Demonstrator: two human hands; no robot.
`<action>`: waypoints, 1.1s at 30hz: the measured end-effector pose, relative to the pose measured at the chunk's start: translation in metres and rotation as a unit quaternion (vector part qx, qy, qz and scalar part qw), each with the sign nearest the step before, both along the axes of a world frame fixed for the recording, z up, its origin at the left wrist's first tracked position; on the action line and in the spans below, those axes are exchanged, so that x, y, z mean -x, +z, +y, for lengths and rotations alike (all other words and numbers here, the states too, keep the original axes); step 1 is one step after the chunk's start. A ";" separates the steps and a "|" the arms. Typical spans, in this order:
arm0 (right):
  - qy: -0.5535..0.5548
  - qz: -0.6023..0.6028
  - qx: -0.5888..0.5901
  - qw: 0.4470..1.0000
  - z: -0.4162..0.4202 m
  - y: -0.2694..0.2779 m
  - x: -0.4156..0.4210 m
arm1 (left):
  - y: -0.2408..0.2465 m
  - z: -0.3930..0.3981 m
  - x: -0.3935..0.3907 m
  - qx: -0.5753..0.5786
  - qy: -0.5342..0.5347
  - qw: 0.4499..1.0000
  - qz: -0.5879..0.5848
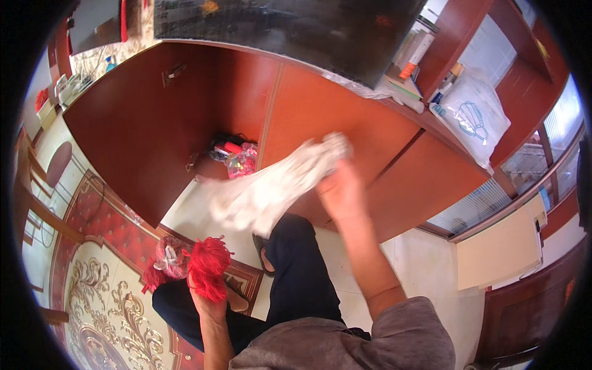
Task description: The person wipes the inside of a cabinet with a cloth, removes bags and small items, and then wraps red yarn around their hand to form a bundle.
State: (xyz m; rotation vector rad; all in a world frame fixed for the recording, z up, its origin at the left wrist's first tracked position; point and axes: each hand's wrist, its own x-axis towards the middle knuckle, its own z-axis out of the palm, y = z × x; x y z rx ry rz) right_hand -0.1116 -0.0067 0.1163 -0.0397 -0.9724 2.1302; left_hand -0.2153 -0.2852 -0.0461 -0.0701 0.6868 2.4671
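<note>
My left hand (209,305) is closed around a bundle of bright red yarn or tassels (210,268) above my left knee. Stretched out in front, my right hand (341,187) grips one end of a whitish, limp cloth or bag (273,189); motion blur leaves its material unclear. The cloth hangs leftward across the front of a low reddish-brown wooden cabinet (342,125). One cabinet door (143,120) stands swung out to the left. Inside the compartment lie plastic-wrapped red items (241,162), partly in shadow.
A clear plastic bag of red material (171,259) rests on the patterned floor beside my left knee. A large dark screen (286,32) stands on the cabinet. On the right, a shelf holds a white plastic bag (476,115) and books (411,55). A wooden chair (51,217) is at left.
</note>
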 end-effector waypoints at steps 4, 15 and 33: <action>-0.446 0.000 -0.172 0.879 0.048 0.095 -0.075 | -0.008 0.011 -0.008 -0.059 -0.098 0.993 -0.027; -0.454 -0.529 -0.601 0.390 0.315 0.159 -0.194 | 0.025 0.036 -0.015 -0.049 -0.193 0.980 -0.012; 0.232 -0.355 -0.224 0.877 -0.091 -0.078 0.039 | 0.027 -0.011 -0.020 0.217 -0.016 0.935 0.280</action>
